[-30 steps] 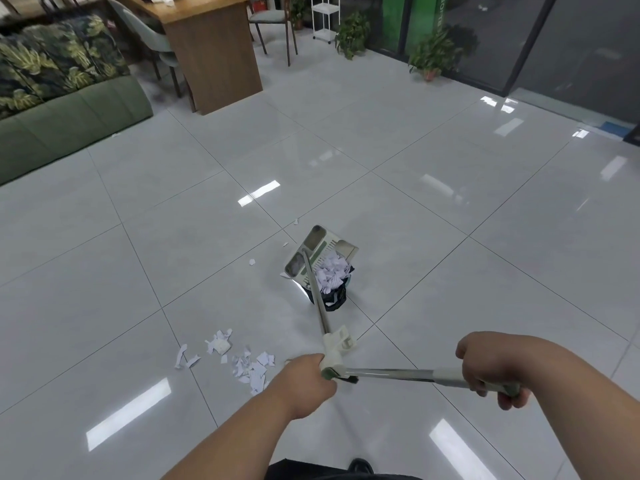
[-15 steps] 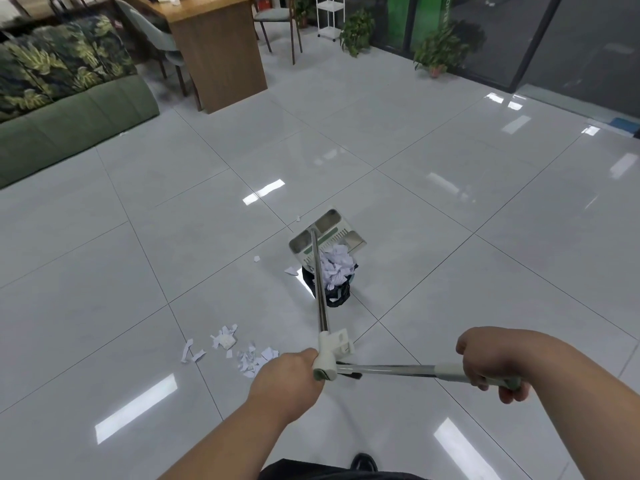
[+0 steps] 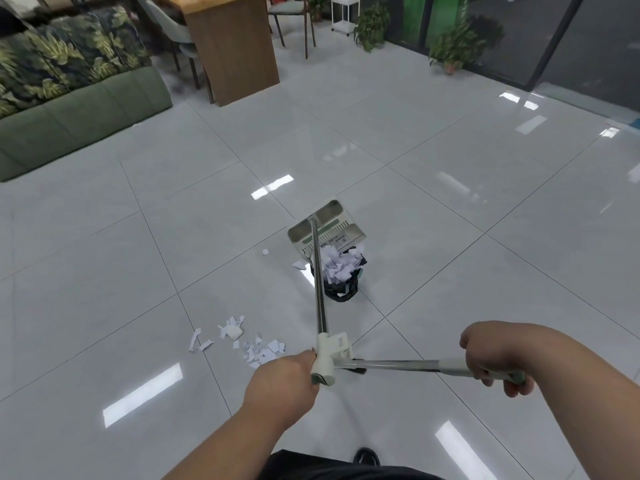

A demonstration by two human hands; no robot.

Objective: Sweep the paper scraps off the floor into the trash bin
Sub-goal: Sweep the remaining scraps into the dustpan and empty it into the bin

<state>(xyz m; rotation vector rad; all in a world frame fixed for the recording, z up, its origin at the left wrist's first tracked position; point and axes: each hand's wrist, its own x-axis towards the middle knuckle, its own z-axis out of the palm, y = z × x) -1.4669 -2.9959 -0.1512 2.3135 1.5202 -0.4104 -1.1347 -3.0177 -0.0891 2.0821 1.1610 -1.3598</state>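
A white dustpan point(image 3: 327, 228) on a long metal pole is tipped over a small bin with a black bag point(image 3: 341, 289), and white paper scraps point(image 3: 339, 266) fill the bin's top. My left hand point(image 3: 282, 384) grips the white handle end of the dustpan pole. My right hand point(image 3: 495, 358) grips the handle of a second pole point(image 3: 391, 364) that lies level between my hands; its head is hidden. A pile of paper scraps point(image 3: 242, 341) lies on the floor left of my left hand. Two single scraps point(image 3: 265, 251) lie left of the bin.
A green sofa point(image 3: 79, 109) with leaf-print cushions stands at the far left. A wooden desk point(image 3: 232, 46) with chairs is behind it. Potted plants point(image 3: 450, 50) and a white rack point(image 3: 343, 12) stand by the dark glass wall at the back. The floor is glossy grey tile.
The dustpan has tilted further up over the bin. My hands have stayed in much the same place, and the view has shifted slightly.
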